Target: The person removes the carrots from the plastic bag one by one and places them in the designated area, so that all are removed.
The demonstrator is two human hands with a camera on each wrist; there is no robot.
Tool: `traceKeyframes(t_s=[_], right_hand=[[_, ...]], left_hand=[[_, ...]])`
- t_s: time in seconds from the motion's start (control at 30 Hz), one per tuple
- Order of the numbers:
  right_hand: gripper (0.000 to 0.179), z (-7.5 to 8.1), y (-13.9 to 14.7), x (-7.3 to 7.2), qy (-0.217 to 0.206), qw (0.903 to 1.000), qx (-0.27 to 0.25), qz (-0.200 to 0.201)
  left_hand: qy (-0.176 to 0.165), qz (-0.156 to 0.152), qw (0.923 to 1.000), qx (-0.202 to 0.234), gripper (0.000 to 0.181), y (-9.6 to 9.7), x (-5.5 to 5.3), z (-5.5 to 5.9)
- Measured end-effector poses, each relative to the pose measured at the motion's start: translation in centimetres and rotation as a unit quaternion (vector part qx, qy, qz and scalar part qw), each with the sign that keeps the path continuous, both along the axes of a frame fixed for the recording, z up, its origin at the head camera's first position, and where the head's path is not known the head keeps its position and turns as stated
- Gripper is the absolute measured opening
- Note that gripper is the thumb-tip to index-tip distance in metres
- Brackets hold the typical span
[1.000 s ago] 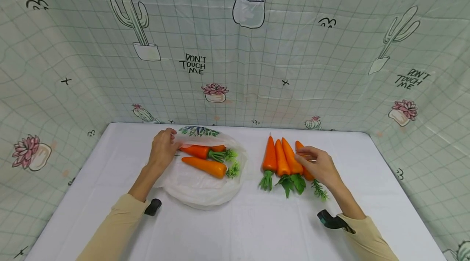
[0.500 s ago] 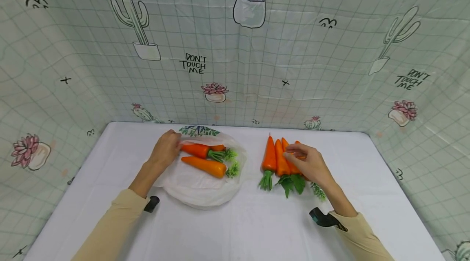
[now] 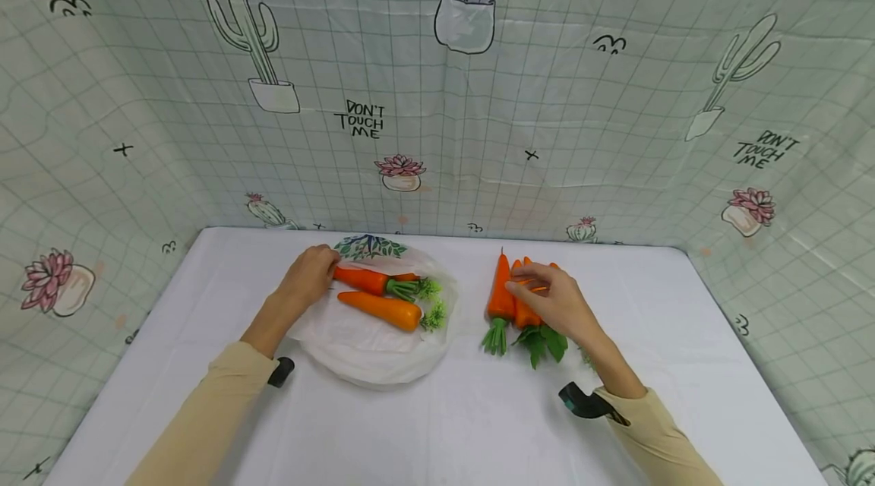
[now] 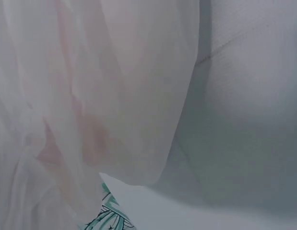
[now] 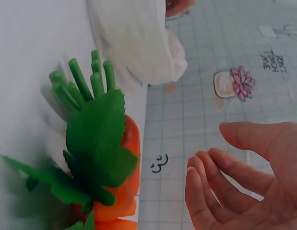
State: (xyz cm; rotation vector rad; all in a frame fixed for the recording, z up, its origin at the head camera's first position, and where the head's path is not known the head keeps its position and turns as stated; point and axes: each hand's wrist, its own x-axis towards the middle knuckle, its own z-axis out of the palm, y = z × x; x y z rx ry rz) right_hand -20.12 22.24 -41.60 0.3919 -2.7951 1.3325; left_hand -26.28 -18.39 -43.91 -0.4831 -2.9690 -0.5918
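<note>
A white translucent plastic bag (image 3: 372, 366) with a leafy print lies on the table, left of centre. My left hand (image 3: 311, 275) grips its left edge; in the left wrist view the bag's film (image 4: 134, 96) hides the fingers. Inside it show a red-orange carrot (image 3: 365, 280), an orange carrot (image 3: 383, 310) and part of another at the back. My right hand (image 3: 559, 302), thumb and fingers apart and holding nothing, hovers over several carrots on the right. Leftmost there is a carrot with green stalks (image 3: 501, 292); leafy tops (image 5: 98, 139) fill the right wrist view.
A white cloth (image 3: 437, 433) covers the table. Behind and at both sides hangs a gridded curtain (image 3: 478, 121) printed with cacti. A black wrist camera (image 3: 581, 400) juts from the right sleeve.
My right hand has moved left across the row of carrots, from the rightmost one towards the leftmost. The left hand has closed in on the bag's edge; the carrots stay put.
</note>
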Motion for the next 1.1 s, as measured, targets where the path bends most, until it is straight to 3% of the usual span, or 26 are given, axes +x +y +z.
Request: traceKeyframes(t_s=[0.37, 0.67, 0.9, 1.1], right_hand=[[0.026, 0.2, -2.8, -0.4, 0.001, 0.999, -0.029, 0.033], [0.027, 0.9, -6.2, -0.8, -0.001, 0.9962, -0.049, 0.072], [0.027, 0.8, -8.6, -1.1, 0.011, 0.9931, -0.044, 0.108], [0.027, 0.5, -10.3, -1.3, 0.021, 0.9889, -0.041, 0.141]], left_hand=[[-0.071, -0.001, 0.9965, 0.044, 0.013, -0.6, -0.5, 0.3], [-0.09, 0.006, 0.9922, 0.086, 0.013, -1.1, -1.5, 0.9], [-0.063, 0.043, 0.9879, 0.135, 0.015, -0.9, -2.0, 1.2], [-0.05, 0.08, 0.9773, 0.19, 0.013, -0.8, -2.4, 1.0]])
